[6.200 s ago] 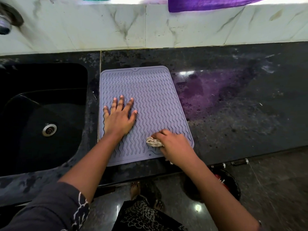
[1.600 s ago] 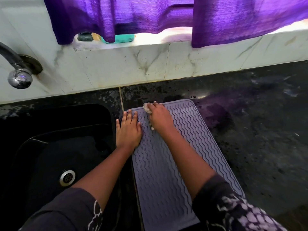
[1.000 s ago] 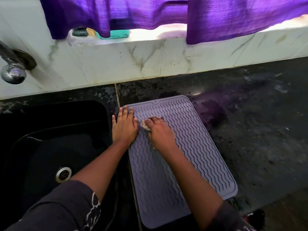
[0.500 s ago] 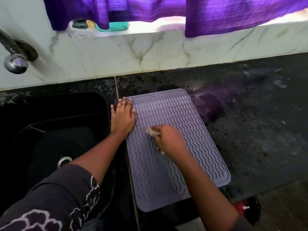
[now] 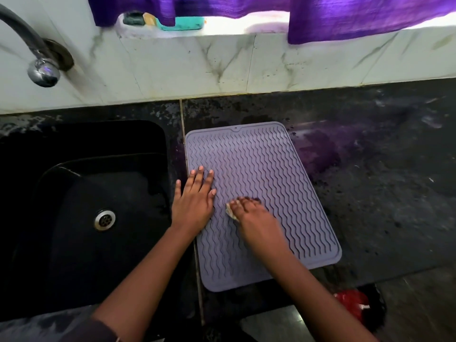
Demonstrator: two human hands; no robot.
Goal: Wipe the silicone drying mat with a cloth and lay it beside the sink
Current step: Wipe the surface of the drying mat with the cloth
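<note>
Counter: one dark speckled stone countertop [image 5: 370, 193], looks wet in patches, with a white marble-look tiled backsplash [image 5: 222, 67] behind it and a window ledge on top.
Curtains: two purple fabric curtain panels [image 5: 357, 16] hanging over the ledge.
Sink: one black sunken sink basin [image 5: 74, 243] on the left with a round metal drain [image 5: 104, 219]; one curved chrome tap [image 5: 43, 72] sticks out above it.
Mat: one grey-lilac rectangular silicone drying mat with wavy ridges [image 5: 259, 174], lying flat on the counter just right of the sink, its near end close to the counter's front edge.
Left hand: left hand [image 5: 193, 201] is palm-down, fingers straight and slightly spread, pressing the mat's left edge; the thumb side hangs off toward the sink.
Right hand: right hand [image 5: 254, 215] sits mid-mat, fingers curled down and bunched over the cloth.
Cloth: one small crumpled off-white cloth [image 5: 230, 211], mostly hidden, just a bit peeking out at the fingertips, touching the mat.
Ledge stuff: one teal soap dish [image 5: 182, 23] plus a couple of small bits beside it, too blurry to call.
Floor: one red thing [image 5: 351, 304] below the counter edge, can't tell what.
</note>
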